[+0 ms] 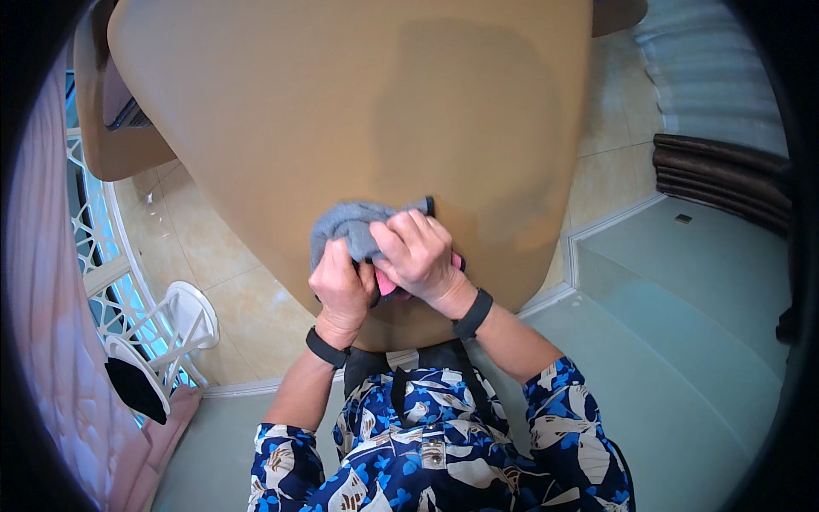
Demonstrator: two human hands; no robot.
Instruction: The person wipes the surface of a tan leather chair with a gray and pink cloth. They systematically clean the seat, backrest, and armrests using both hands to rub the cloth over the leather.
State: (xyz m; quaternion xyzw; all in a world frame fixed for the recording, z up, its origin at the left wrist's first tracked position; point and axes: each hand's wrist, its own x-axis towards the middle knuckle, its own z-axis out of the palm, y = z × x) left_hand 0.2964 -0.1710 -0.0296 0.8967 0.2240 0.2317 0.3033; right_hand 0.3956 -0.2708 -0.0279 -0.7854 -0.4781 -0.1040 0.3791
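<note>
A grey cloth [349, 221] with dark edging is bunched between my two hands, over the near end of a large tan padded surface [307, 109]. My left hand [342, 281] grips the cloth's near left part in a fist. Against its upper right part, my right hand [416, 253] is closed on the fabric. Pink fabric [386, 283] with dark edging shows beneath and between the hands; whether it is the cloth's other side I cannot tell. Both wrists wear black bands.
A white stand [192, 313] with a black item on it is at the left, beside a white lattice and a pink curtain [57, 288]. Another tan padded piece [128, 153] lies at the upper left. Dark moulding [720, 179] and a pale curtain [716, 70] are at the right.
</note>
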